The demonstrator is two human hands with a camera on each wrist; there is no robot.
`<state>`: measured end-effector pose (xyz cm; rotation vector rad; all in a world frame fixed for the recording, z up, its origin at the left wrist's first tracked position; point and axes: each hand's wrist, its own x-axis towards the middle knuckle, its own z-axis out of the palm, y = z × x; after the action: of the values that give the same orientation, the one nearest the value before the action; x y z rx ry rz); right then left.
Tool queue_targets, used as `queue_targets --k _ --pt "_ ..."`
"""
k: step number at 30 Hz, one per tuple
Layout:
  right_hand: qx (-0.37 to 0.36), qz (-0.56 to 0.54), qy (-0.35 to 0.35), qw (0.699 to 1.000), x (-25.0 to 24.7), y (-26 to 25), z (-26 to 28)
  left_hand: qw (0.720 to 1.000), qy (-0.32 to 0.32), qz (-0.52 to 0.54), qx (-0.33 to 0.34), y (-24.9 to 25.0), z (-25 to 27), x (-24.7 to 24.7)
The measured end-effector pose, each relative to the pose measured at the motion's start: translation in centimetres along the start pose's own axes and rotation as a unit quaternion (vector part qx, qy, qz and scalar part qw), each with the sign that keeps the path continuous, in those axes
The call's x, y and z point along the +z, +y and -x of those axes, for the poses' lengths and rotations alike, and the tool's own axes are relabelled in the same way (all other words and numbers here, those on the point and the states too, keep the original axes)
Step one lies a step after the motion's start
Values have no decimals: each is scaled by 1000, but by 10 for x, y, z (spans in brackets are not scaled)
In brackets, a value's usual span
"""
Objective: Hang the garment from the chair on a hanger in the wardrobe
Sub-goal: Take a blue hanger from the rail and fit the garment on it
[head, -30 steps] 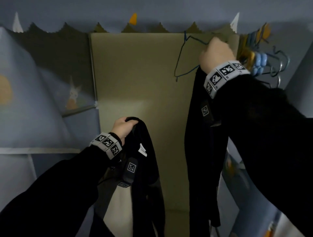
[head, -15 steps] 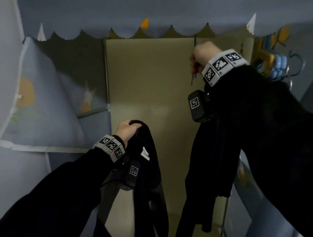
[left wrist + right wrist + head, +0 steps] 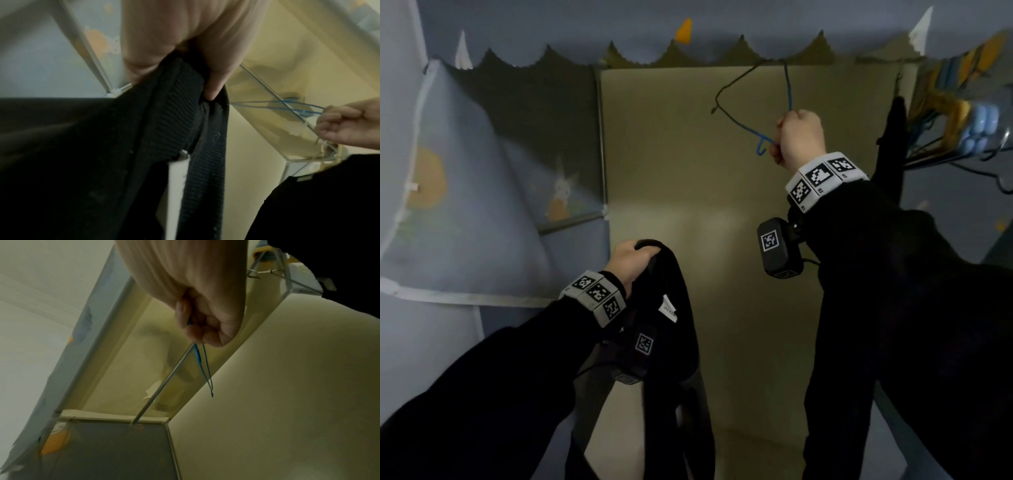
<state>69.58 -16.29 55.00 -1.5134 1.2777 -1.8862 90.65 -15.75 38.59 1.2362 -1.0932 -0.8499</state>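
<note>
My left hand (image 3: 631, 262) grips the ribbed collar of a black garment (image 3: 671, 359), which hangs down in front of the wardrobe's tan back panel (image 3: 688, 171); the left wrist view shows the fingers (image 3: 213, 68) curled over the collar (image 3: 180, 100). My right hand (image 3: 796, 138) is raised at the upper right and grips a thin blue wire hanger (image 3: 751, 102) near its hook, below the wardrobe's top. In the right wrist view my right hand (image 3: 205, 327) pinches the blue hanger (image 3: 200, 363) just under the metal rail (image 3: 164, 382).
Another black garment (image 3: 893, 137) hangs at the right, beside a bunch of blue and yellow hangers (image 3: 972, 126). Printed blue fabric wardrobe walls (image 3: 465, 205) stand at the left. A white label (image 3: 667, 310) shows inside the held collar.
My right hand has brought the blue hanger down and left, away from the rail and the hung black garment. The left hand keeps its grip on the collar, barely moved.
</note>
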Motion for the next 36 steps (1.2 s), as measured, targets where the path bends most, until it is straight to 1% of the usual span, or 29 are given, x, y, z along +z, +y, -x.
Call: queue_targets --k 4,6,9,12,18,21,23,26,28,30,31,32,34,36 --pt "-56 17 63 996 -1 3 0 1000 0 -2 4 -4 -7 -4" --pt "-81 26 84 993 -2 4 2 1000 3 -3 2 -6 -11 -5" --pt "-117 66 95 986 0 20 19 1000 5 -7 -2 -12 -16 -5" --pt "-130 63 92 985 2 42 37 1000 4 -12 -10 -18 -18 -5" --pt "-110 51 45 992 3 95 69 999 15 -25 -23 -29 -17 -3" --pt "-62 13 32 998 1 127 87 999 16 -21 -31 -32 -18 -4" --pt "-25 -22 16 999 0 149 100 999 4 -13 -33 -34 -18 -3" --pt "10 -65 -32 997 3 183 124 998 -45 24 -23 -32 -2 2" --pt "34 -92 -95 991 7 199 142 992 -103 62 -40 -36 8 8" --pt "80 -109 -177 975 11 211 158 983 -148 73 -81 -43 16 15" --pt "107 -107 -222 963 14 215 165 981 -156 68 -96 -48 18 20" --pt "128 -98 -264 951 16 218 171 981 -157 53 -98 -54 19 24" --pt "150 -67 -325 931 21 224 181 988 -138 -17 -70 -69 18 29" --pt "159 -26 -370 915 25 226 190 992 -113 -51 -39 -85 18 30"
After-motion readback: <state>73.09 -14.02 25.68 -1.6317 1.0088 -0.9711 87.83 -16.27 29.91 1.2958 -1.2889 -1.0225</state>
